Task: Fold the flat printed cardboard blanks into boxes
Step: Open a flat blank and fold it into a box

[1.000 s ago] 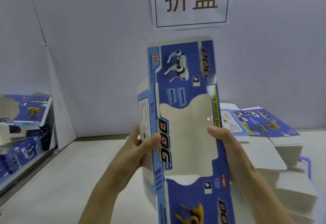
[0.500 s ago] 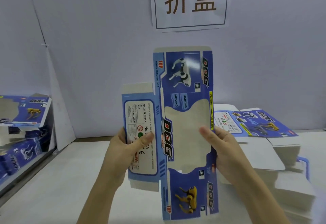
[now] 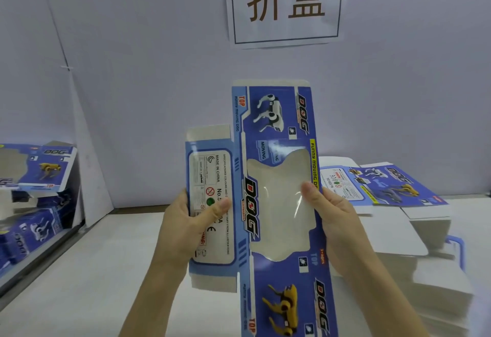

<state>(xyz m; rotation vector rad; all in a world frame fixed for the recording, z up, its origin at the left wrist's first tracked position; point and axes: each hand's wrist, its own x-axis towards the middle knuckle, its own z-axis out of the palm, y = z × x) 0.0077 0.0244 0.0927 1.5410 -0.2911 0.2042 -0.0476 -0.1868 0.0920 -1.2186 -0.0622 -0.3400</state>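
I hold a flat blue printed cardboard blank [image 3: 276,129] upright in front of me, its printed side facing me, with a clear window in the middle and DOG lettering. My left hand [image 3: 186,228] grips its pale side panel [image 3: 212,177], thumb pressed on the printed label. My right hand [image 3: 334,220] holds the blank's right edge, thumb lying on the window film. A stack of flat blanks [image 3: 393,185] lies on the table at the right, behind my right hand.
Folded blue boxes [image 3: 34,166] sit piled on a shelf at the left edge. A white table [image 3: 79,283] spreads below my hands. A paper sign [image 3: 287,4] with two characters hangs on the grey wall behind.
The blank has turned flat toward me and its left side panel has swung open into view. My left thumb has moved onto that panel; my right thumb now lies on the window.
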